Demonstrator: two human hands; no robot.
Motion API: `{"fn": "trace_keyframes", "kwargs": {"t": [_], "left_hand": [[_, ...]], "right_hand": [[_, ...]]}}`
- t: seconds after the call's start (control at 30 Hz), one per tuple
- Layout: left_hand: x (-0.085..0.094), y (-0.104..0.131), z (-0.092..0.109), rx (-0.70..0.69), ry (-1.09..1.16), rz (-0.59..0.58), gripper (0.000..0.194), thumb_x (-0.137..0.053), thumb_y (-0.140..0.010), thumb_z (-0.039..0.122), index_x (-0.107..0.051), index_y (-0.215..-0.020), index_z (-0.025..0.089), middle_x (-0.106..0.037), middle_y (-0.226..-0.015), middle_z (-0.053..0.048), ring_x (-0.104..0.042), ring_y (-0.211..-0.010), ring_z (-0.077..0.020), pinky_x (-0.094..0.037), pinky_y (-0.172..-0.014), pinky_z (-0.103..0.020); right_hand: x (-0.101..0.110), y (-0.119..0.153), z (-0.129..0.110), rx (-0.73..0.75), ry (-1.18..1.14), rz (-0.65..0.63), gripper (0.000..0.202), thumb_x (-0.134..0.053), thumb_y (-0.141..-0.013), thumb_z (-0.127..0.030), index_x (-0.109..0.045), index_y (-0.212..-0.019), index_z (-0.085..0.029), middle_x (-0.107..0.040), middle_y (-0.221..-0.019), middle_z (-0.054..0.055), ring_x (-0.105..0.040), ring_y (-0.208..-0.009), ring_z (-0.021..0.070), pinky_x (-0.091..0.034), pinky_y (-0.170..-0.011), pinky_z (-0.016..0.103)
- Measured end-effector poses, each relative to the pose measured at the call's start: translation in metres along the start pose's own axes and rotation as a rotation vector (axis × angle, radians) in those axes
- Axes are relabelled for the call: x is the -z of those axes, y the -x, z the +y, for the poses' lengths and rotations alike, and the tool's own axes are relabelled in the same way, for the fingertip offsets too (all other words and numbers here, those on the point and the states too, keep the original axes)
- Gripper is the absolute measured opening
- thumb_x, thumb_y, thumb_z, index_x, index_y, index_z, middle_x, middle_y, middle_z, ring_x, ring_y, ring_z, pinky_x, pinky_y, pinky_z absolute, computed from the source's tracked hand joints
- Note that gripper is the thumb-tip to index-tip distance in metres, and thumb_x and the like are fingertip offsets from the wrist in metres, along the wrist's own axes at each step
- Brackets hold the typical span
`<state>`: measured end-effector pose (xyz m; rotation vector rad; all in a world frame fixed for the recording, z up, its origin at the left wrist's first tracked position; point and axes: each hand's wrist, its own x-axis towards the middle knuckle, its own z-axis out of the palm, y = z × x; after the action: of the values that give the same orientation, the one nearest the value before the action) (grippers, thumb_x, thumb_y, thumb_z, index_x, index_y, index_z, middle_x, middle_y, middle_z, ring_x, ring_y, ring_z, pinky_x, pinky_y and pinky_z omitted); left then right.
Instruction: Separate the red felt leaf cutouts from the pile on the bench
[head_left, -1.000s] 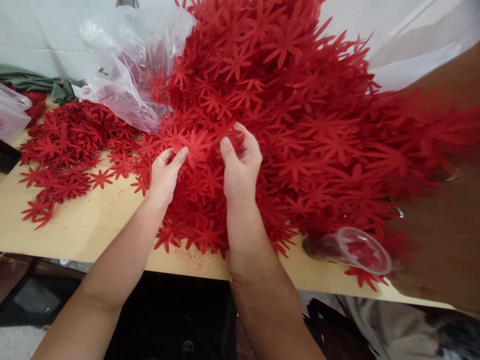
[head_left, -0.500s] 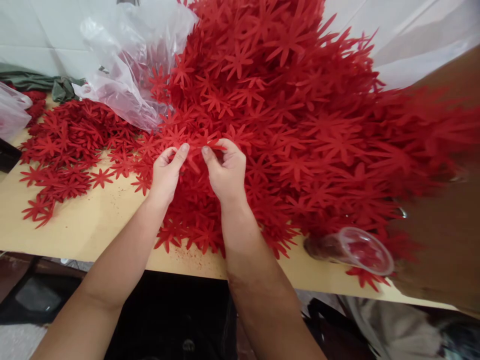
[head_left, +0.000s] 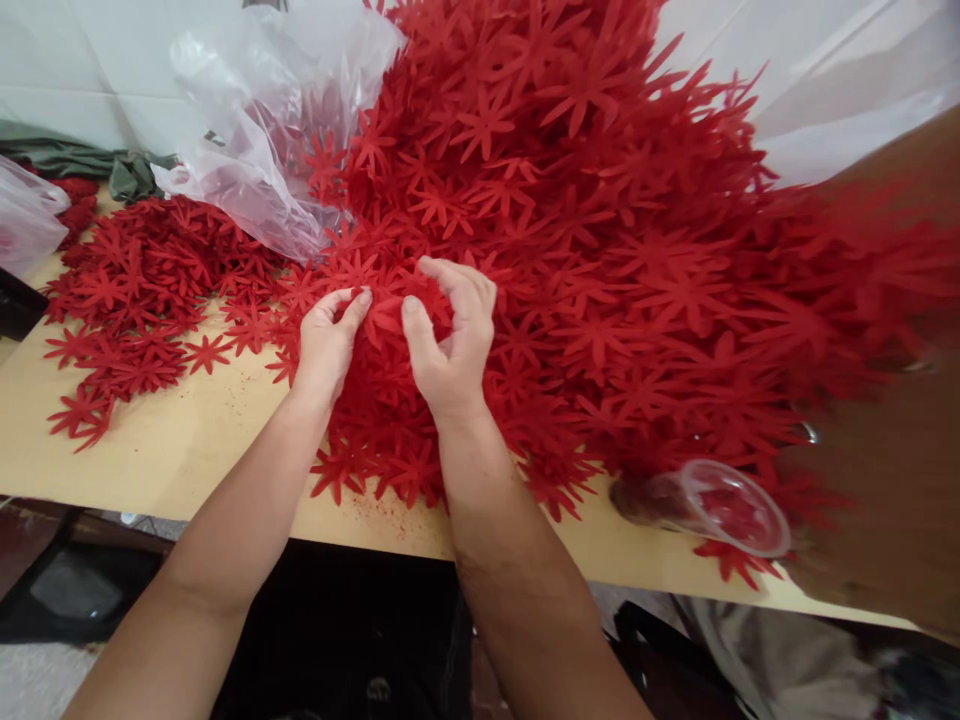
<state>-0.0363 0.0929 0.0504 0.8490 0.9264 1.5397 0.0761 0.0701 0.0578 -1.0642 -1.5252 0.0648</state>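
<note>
A big heap of red, flower-shaped cut-outs with narrow petals (head_left: 600, 250) covers much of the table in front of me. My left hand (head_left: 330, 335) pinches a red flower cut-out (head_left: 386, 313) between thumb and forefinger, over the heap's front part. Close on its right, my right hand (head_left: 454, 335) is open, thumb and fingers apart and curved around the flower's right side. I see nothing held in the right hand. The flower's outline blends into the red pile behind it.
A smaller pile of red flowers (head_left: 150, 270) lies to the left, beside a crumpled clear plastic bag (head_left: 270, 130). A transparent plastic cup (head_left: 705, 505) stands near the table's front edge (head_left: 225, 430). Brown cardboard (head_left: 870, 490) borders the right side.
My right hand has opened: its thumb and forefinger, pinched on the flower before, are now spread apart, fingers raised. My left hand keeps its pinch in nearly the same spot.
</note>
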Motion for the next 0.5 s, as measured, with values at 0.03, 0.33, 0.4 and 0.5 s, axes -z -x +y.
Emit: {"fn": "trace_keyframes", "kwargs": {"t": [0.03,0.33,0.4,0.5], "left_hand": [[0.0,0.001,0.001,-0.009,-0.015,0.0,0.014,-0.07,-0.067,0.027,-0.06,-0.07,0.018,-0.059,-0.064,0.006,-0.052,-0.06,-0.0042,-0.043,-0.068,-0.019],[-0.002,0.007,0.001,-0.009,0.077,-0.11,0.008,-0.061,-0.073,0.022,-0.062,-0.08,0.018,-0.065,-0.082,0.002,-0.06,-0.08,-0.0082,-0.045,-0.081,-0.023],[-0.003,0.008,0.001,0.005,0.016,-0.15,0.015,-0.064,-0.068,0.014,-0.063,-0.083,0.019,-0.065,-0.082,0.003,-0.059,-0.075,-0.0072,-0.045,-0.076,-0.021],[-0.005,0.009,0.002,0.012,-0.053,-0.14,0.013,-0.065,-0.069,0.015,-0.061,-0.082,0.018,-0.062,-0.07,0.004,-0.055,-0.061,-0.0054,-0.043,-0.064,-0.019]], "right_hand": [[-0.003,0.001,-0.004,-0.014,-0.029,-0.028,0.031,-0.053,-0.081,-0.04,-0.057,-0.108,-0.026,-0.061,-0.11,0.006,-0.053,-0.109,0.0216,-0.039,-0.1,0.047],[-0.018,0.005,0.01,-0.188,-0.171,-0.027,0.024,-0.056,-0.079,-0.044,-0.055,-0.09,-0.023,-0.063,-0.09,0.003,-0.059,-0.083,0.0151,-0.049,-0.081,0.033],[-0.017,0.003,0.012,-0.206,-0.192,0.042,0.022,-0.055,-0.079,-0.044,-0.052,-0.086,-0.023,-0.059,-0.082,0.001,-0.057,-0.076,0.0125,-0.049,-0.074,0.029],[-0.018,0.002,0.011,-0.258,-0.242,0.079,0.023,-0.054,-0.08,-0.044,-0.048,-0.079,-0.022,-0.053,-0.073,-0.002,-0.052,-0.065,0.0093,-0.046,-0.064,0.026]]}}
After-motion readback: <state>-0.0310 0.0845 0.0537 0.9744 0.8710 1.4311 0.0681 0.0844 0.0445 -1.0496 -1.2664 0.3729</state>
